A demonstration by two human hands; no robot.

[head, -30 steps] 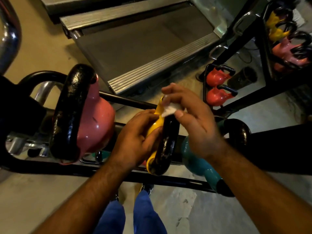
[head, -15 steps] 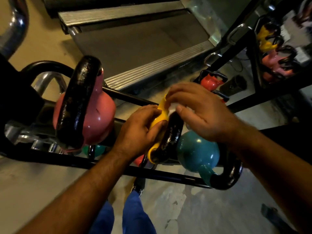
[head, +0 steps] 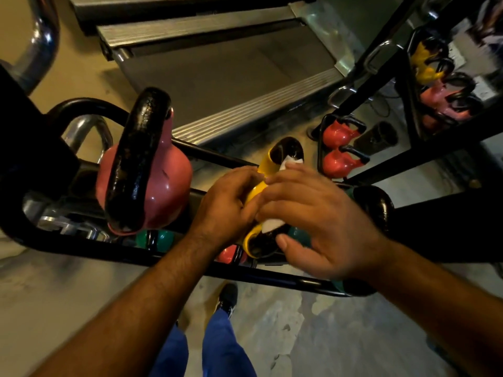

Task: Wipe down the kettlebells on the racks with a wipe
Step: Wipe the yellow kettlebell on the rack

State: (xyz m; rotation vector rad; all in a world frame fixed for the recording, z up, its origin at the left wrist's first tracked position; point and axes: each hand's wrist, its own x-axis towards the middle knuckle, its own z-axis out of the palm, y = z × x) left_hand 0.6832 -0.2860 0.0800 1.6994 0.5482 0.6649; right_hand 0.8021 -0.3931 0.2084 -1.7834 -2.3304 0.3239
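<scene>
**Yellow kettlebell under the wipe, most of the racks still to do**

Yellow is the one in hand: I see the yellow kettlebell (head: pixel 262 172) sitting on the near rack (head: pixel 174 263), between the big pink kettlebell (head: pixel 168 183) and a teal kettlebell (head: pixel 298 234) that is mostly hidden. My left hand (head: pixel 226 205) curls round its yellow body to steady it. My right hand (head: pixel 313 213) lies over the black handle with fingers bent, pressing the white wipe (head: pixel 272 225) against it; one corner of the wipe pokes out above the fingers.

I judge the job to be mid-course. This bell is being wiped now, and nothing shows which others are already clean.

Counting what I can see: one wipe; on the near rack's top row one pink, one yellow, one teal bell; below, glimpses of a green one (head: pixel 152 238) and a red one (head: pixel 231 254). On the far rack (head: pixel 408 156), two red kettlebells (head: pixel 337 148) low down, with a yellow one (head: pixel 424 63) and some pink ones, too blurred to count, higher up.
</scene>
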